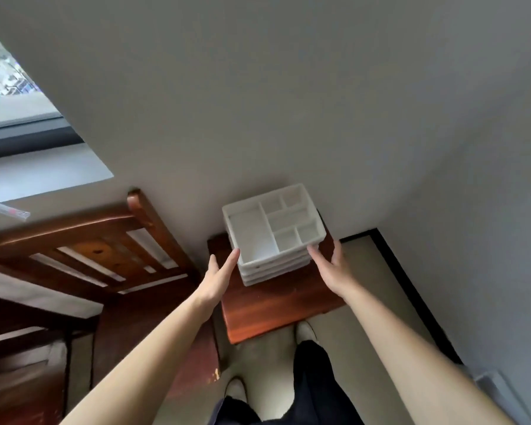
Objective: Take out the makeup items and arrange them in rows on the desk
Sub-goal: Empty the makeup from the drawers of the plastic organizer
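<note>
Our left hand (219,276) and right hand (330,265) flank the white plastic compartmented drawer box (273,230), fingers straight, empty; next we likely grip its sides

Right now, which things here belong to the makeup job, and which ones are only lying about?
For the job: white organizer, left hand, right hand, both open at its sides.
Just around: wooden stand under it, wooden bed frame, red-and-white item at far left.
</note>
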